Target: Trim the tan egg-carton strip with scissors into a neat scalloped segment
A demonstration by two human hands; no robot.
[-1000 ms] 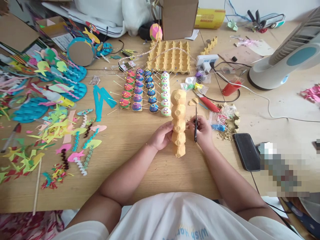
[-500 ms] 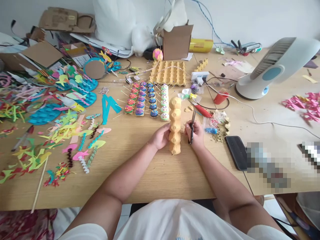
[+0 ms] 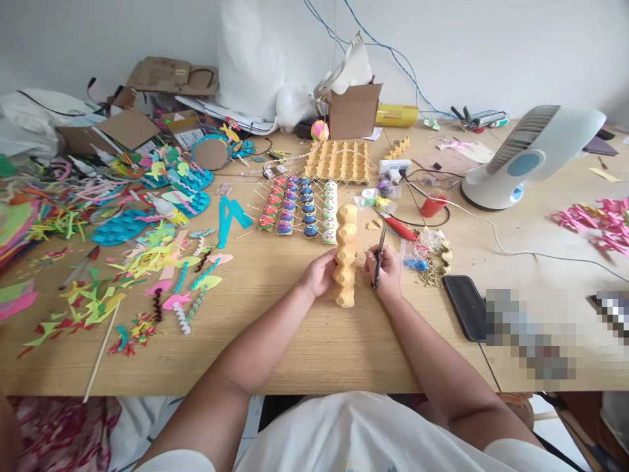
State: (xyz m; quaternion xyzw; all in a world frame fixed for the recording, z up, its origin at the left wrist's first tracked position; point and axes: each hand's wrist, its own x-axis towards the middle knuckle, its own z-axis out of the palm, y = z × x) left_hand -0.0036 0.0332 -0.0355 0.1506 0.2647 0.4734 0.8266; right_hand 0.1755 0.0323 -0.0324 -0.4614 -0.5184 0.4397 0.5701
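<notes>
My left hand point(image 3: 320, 272) grips an unpainted yellow strip of egg carton point(image 3: 346, 255) by its left side, holding it upright over the table. To the right of it, my right hand point(image 3: 386, 272) is closed on a pair of dark scissors point(image 3: 378, 259), whose blades point up and away from me and look shut. The scissors and the strip are apart. Behind the strip stand several painted egg-carton caterpillars: a white one point(image 3: 330, 213), a blue one point(image 3: 308, 208), a purple one point(image 3: 287, 204) and a red one point(image 3: 271, 203).
An egg tray point(image 3: 339, 160) lies behind the caterpillars. Paper scraps and blue painted pieces point(image 3: 118, 226) crowd the left. On the right are a black phone point(image 3: 464, 308), carton trimmings point(image 3: 432, 274), a red cup point(image 3: 433, 205) and a white fan point(image 3: 525, 157) with its cable.
The view has tilted up and swung left, so the table's contents sit lower and further right. Both hands keep their holds; strip and scissors stay nearly in place.
</notes>
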